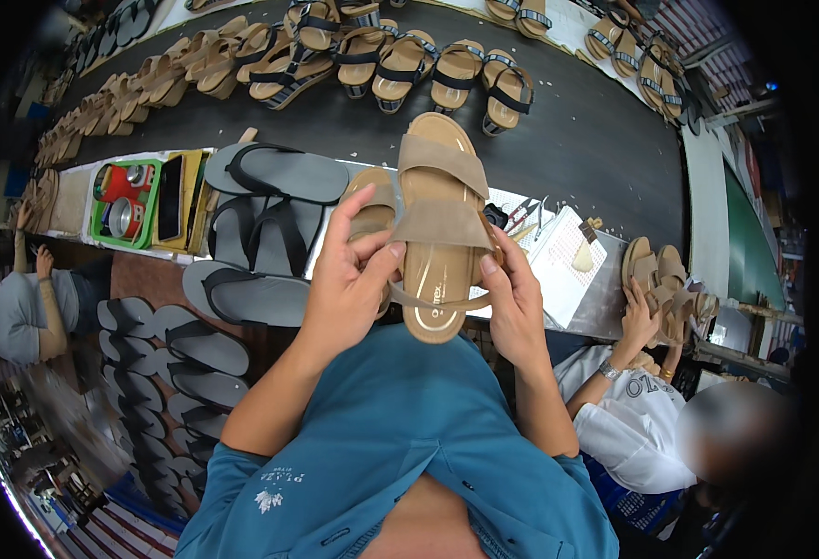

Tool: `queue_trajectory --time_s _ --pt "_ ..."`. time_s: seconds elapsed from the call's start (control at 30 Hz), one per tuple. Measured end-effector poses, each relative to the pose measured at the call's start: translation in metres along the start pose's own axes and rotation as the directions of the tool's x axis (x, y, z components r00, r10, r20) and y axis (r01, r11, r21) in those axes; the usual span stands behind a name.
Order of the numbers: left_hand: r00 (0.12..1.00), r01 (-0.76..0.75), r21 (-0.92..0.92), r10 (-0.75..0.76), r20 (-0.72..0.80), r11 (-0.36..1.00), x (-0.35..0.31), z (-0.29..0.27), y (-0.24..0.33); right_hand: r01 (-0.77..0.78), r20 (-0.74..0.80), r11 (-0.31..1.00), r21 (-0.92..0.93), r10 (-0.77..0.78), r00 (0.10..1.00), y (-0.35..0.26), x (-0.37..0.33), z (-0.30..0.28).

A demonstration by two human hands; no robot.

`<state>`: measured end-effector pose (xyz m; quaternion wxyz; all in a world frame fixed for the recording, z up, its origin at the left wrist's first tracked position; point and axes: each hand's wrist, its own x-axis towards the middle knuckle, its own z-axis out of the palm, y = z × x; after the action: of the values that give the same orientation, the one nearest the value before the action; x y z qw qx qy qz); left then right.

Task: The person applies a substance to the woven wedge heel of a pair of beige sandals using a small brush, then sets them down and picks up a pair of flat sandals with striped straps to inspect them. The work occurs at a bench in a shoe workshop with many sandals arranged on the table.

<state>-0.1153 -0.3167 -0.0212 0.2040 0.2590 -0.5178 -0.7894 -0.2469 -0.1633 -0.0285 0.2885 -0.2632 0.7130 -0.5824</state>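
A tan sandal (439, 261) with two wide straps and a thin heel strap is held up in front of my chest, toe pointing away. My left hand (349, 279) grips its left side, with the thumb on the wide strap near the heel. On the other side, my right hand (514, 298) pinches the right edge where the thin strap joins. Behind my left fingers shows a second tan sandal (368, 200), partly hidden; whether my hand touches it I cannot tell.
Grey flip-flops (284, 172) with black straps lie at the left. Beyond them stands a green tray (95, 233) with red cans. Papers (568, 265) and small tools are on the right. Sandals (408, 70) line the dark belt (335, 140). A co-worker's hand (640, 317) holds sandals at the right.
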Motion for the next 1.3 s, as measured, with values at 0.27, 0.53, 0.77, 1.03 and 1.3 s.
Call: queue_trajectory --time_s 0.27,0.53,0.77,1.03,1.3 --pt "0.999 0.028 -0.033 -0.029 -0.041 0.999 0.000 -0.008 -0.012 -0.062 0.050 0.994 -0.095 0.067 0.997 0.001 0.005 0.009" --pt "0.937 0.007 0.256 0.083 -0.338 0.967 -0.010 -0.071 -0.053 -0.120 0.048 0.944 -0.307 0.142 0.989 0.081 0.020 0.006" --pt "0.948 0.225 0.410 -0.102 -0.301 0.884 0.007 -0.093 -0.132 -0.048 -0.005 0.886 -0.462 0.051 0.999 0.111 0.013 0.000" --pt "0.975 0.036 0.184 0.006 -0.223 0.982 -0.015 -0.050 -0.043 -0.162 0.254 0.980 -0.117 0.187 0.949 -0.010 0.013 0.046" --pt "0.990 -0.045 0.141 0.063 -0.124 0.989 -0.024 -0.037 0.002 0.030 0.251 0.998 0.060 -0.045 0.967 -0.025 0.010 0.034"
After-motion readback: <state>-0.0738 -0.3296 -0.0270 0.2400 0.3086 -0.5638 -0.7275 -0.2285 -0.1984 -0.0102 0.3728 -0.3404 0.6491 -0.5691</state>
